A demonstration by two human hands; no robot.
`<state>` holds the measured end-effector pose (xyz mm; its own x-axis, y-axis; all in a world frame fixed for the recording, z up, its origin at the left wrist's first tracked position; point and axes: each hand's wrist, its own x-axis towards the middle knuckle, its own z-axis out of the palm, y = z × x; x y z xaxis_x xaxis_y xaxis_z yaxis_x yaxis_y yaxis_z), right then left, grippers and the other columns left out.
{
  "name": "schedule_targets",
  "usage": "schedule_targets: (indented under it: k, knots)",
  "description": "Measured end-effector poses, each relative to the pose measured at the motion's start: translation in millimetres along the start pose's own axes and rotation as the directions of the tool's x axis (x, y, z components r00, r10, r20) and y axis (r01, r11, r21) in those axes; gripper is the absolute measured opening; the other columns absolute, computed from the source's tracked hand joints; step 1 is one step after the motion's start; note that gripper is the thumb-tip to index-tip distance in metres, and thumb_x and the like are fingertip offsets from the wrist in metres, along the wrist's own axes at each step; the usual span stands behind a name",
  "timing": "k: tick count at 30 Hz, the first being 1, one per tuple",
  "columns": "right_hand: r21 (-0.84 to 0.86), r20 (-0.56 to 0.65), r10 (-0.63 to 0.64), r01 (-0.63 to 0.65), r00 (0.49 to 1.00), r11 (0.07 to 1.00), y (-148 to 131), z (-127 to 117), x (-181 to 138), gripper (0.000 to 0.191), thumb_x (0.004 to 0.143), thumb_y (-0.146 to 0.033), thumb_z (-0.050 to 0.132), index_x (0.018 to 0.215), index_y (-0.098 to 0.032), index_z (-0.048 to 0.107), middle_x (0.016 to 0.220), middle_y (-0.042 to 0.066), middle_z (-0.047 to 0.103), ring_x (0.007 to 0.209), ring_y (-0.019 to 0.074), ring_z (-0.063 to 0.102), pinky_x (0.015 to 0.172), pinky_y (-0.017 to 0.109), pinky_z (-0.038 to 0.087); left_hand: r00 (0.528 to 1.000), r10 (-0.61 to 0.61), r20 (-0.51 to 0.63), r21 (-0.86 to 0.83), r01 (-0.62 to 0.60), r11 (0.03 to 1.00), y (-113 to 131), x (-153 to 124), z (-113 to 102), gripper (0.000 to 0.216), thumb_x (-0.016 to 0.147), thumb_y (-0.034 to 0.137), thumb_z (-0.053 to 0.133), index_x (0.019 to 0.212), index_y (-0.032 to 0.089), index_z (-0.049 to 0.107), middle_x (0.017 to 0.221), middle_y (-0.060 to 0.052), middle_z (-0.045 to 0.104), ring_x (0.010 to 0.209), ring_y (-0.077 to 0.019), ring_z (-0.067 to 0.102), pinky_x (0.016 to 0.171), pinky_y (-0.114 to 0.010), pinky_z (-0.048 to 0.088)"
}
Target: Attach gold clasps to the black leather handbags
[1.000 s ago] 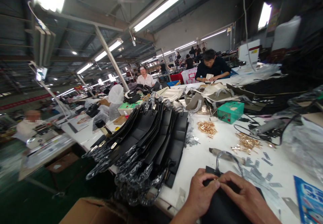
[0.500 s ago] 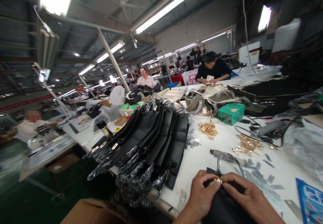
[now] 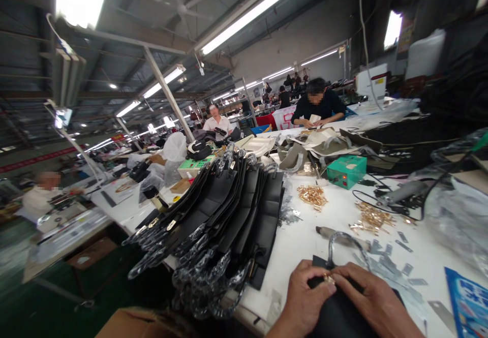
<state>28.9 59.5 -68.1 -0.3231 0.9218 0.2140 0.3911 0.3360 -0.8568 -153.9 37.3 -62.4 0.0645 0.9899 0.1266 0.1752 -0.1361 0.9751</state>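
Observation:
At the bottom of the view my left hand (image 3: 303,295) and my right hand (image 3: 371,297) meet over a black leather bag piece (image 3: 337,315) lying on the white table (image 3: 301,236). The thumbs and forefingers of both hands pinch a small gold metal fitting (image 3: 328,278) at the piece's top edge. A plastic-wrapped handle loop (image 3: 343,240) rises from the piece just beyond my fingers.
A fanned stack of black bag panels (image 3: 236,211) with wrapped handles lies to the left. Piles of gold fittings (image 3: 312,195) (image 3: 371,218), grey metal plates (image 3: 389,262), a green box (image 3: 346,170) and a cabled tool (image 3: 404,190) are beyond. Other people sit at far tables. A cardboard box (image 3: 141,325) stands below.
The gold fitting shows more plainly between my fingertips now. My hands have stayed on the bag piece; the view shifted slightly.

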Motion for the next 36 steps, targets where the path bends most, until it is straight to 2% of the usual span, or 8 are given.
schedule_targets:
  k: [7,16,19,25,29,36]
  knots:
    - [-0.051,-0.012,-0.017,0.016,1.000,0.999,-0.2,4.6,-4.1,0.031,0.095,-0.050,0.049,0.084,-0.028,0.067,0.084,0.001,0.072,0.081,0.0193,0.069,0.078,0.027,0.053,0.999,-0.033,-0.009,0.046,0.034,0.998,4.1,-1.3,1.6,0.016,0.074,0.020,0.075,0.090,0.022,0.081,0.096,-0.004,0.068,0.093,-0.0206,0.063,0.083,-0.029,0.047]
    - [-0.047,-0.047,0.067,-0.069,0.997,0.997,-4.4,9.3,-1.2,0.034,0.095,-0.049,0.048,0.077,-0.026,0.064,0.076,0.000,0.070,0.072,0.0193,0.067,0.069,0.027,0.051,1.000,-0.023,0.007,0.054,0.023,0.998,9.3,-1.0,2.9,0.014,0.076,0.020,0.073,0.088,0.021,0.080,0.095,-0.004,0.067,0.092,-0.0201,0.063,0.084,-0.029,0.046]
    - [0.006,-0.038,0.086,-0.086,0.996,0.996,-7.6,6.9,-1.1,0.034,0.093,-0.053,0.049,0.079,-0.027,0.066,0.079,-0.001,0.071,0.077,0.0198,0.068,0.072,0.027,0.052,1.000,-0.015,0.012,0.061,0.015,0.998,9.4,-1.0,2.0,0.015,0.078,0.025,0.073,0.091,0.021,0.080,0.094,-0.005,0.067,0.093,-0.0208,0.063,0.085,-0.030,0.046]
    - [0.089,-0.037,0.084,-0.081,0.996,0.993,-6.6,1.2,-2.7,0.032,0.091,-0.056,0.055,0.098,-0.029,0.071,0.104,0.001,0.074,0.101,0.0222,0.068,0.092,0.026,0.051,1.000,-0.012,-0.019,0.035,0.012,0.999,6.3,0.2,-1.3,0.021,0.083,0.034,0.070,0.097,0.021,0.078,0.091,-0.006,0.068,0.091,-0.0212,0.064,0.085,-0.031,0.047]
    - [0.085,-0.005,0.083,-0.083,0.996,0.993,-4.7,2.1,-3.1,0.034,0.088,-0.058,0.058,0.101,-0.030,0.072,0.105,0.002,0.074,0.104,0.0233,0.067,0.093,0.026,0.051,1.000,-0.011,-0.021,-0.011,0.011,1.000,8.3,0.4,-0.7,0.022,0.082,0.035,0.072,0.097,0.020,0.078,0.094,-0.007,0.070,0.094,-0.0225,0.065,0.088,-0.032,0.047]
    - [0.071,-0.010,0.103,-0.102,0.995,0.992,-4.2,4.0,-3.0,0.035,0.088,-0.060,0.058,0.099,-0.031,0.073,0.104,0.001,0.073,0.104,0.0232,0.067,0.093,0.027,0.050,1.000,0.006,0.001,0.011,-0.006,1.000,8.8,0.3,-0.8,0.024,0.083,0.038,0.070,0.098,0.021,0.078,0.093,-0.007,0.068,0.092,-0.0219,0.064,0.085,-0.032,0.048]
